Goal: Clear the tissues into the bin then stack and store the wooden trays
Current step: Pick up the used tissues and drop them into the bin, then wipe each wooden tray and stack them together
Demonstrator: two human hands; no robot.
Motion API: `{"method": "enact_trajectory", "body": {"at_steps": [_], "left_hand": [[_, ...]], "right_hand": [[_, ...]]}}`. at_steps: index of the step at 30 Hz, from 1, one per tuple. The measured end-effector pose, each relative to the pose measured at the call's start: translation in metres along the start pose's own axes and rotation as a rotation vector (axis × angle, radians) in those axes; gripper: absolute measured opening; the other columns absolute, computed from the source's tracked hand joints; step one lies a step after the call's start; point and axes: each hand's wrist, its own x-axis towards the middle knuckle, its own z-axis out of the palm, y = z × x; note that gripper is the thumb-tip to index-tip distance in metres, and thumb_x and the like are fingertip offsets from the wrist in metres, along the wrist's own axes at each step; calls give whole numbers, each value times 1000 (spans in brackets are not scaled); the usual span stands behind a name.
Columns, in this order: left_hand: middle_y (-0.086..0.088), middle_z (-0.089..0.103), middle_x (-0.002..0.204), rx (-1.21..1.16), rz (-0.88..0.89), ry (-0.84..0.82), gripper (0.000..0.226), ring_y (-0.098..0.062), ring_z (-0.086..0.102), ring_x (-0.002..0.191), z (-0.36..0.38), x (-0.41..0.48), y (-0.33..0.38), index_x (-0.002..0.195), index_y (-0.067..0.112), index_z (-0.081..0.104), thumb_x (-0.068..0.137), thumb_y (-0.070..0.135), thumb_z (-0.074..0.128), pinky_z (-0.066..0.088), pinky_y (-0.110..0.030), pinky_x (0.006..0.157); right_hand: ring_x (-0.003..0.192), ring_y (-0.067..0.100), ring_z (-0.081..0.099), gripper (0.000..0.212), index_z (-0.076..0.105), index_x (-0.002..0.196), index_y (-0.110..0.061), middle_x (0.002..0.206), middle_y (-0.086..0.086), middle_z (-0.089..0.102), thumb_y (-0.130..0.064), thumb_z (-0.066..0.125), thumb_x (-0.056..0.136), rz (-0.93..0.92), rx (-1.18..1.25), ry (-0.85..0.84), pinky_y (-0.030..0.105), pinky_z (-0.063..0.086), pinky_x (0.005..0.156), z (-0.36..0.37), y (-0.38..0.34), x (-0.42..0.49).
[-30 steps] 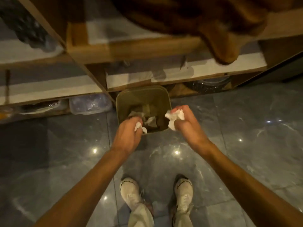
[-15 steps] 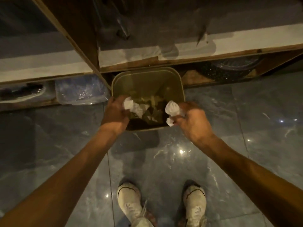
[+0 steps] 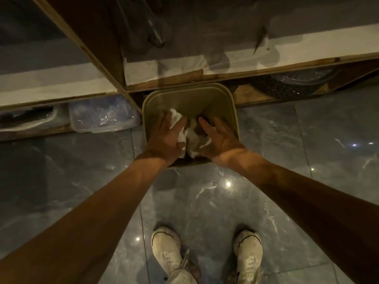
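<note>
Both hands spread flat, fingers extended, gripping nothing: left hand (image 3: 166, 138) and right hand (image 3: 220, 140) palm-down over the bin mouth. Grey marble floor (image 3: 266, 191), glossy. Wooden shelf unit (image 3: 98, 64) above, its lower edge over the bin's far rim. Olive square bin (image 3: 190, 95) on floor against the shelf. Clear plastic container (image 3: 102, 115) left of bin. White shoes (image 3: 167, 251) below. Crumpled white tissues (image 3: 193, 138) lie inside bin, between and under the hands; touching left palm or not, can't tell.

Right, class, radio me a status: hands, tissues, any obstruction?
Left hand and right hand open over the bin. Tissues inside the bin. Nothing in the way.
</note>
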Motion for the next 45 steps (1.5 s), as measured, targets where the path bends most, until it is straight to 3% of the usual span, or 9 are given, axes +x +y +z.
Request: {"method": "enact_trajectory", "body": {"at_steps": [3,8,12,15,20,24,28,39,45], "left_hand": [[-2,0,164,191,-25,-20,65,-32,-7,150,-8,-11,-3,152,35,17,94,45,46,-3,-59,118],[3,-7,164,152,-126,-66,67,-30,-17,149,-41,-50,-2,150,44,9,93,55,42,-9,-63,115],[-1,-16,163,144,-185,-114,73,-28,-21,148,-84,-93,21,152,41,0,93,57,41,-8,-59,118],[-7,-12,163,124,-186,-127,69,-32,-20,148,-140,-135,59,152,36,13,93,58,41,-6,-60,117],[-9,-6,164,113,-176,0,71,-32,-15,149,-248,-225,144,153,35,7,94,56,40,-5,-58,118],[-7,-5,164,83,-154,155,68,-30,-12,149,-313,-295,202,153,34,10,95,55,39,-4,-56,118],[-11,10,162,57,-181,271,67,-30,5,149,-360,-361,242,152,27,20,95,51,44,10,-47,120],[-7,5,164,17,-279,370,64,-30,1,150,-374,-495,299,152,32,20,95,54,40,7,-52,120],[-5,2,164,-7,-310,407,63,-28,-6,150,-375,-534,290,152,37,20,95,57,38,1,-49,120]], "right_hand": [[150,27,-6,92,0,154,-37,163,0,-2,-46,63,87,-57,-115,20,46,6,122,-6,-1,-12],[149,21,-5,83,3,151,-44,163,-4,1,-55,56,88,-86,-154,95,44,-2,120,-42,-3,-51],[148,24,8,77,11,152,-37,161,-2,14,-56,52,90,-181,-209,144,47,9,121,-89,-15,-100],[146,29,16,72,18,152,-33,159,2,22,-56,49,91,-213,-272,92,50,18,118,-138,-37,-150],[149,26,8,71,18,154,-31,162,5,17,-55,47,93,-289,-239,113,46,5,121,-240,-95,-243],[150,24,9,71,22,153,-28,161,4,21,-60,43,93,-434,-219,202,51,9,121,-298,-134,-316],[150,23,7,72,20,153,-31,161,2,20,-59,46,92,-492,-241,268,51,7,121,-334,-156,-383],[148,17,-17,74,11,152,-41,164,-2,-2,-63,44,90,-438,-197,220,50,-3,121,-387,-145,-522],[149,17,-12,74,14,151,-41,164,-1,1,-69,37,87,-471,-193,289,48,-4,121,-415,-153,-549]]}}
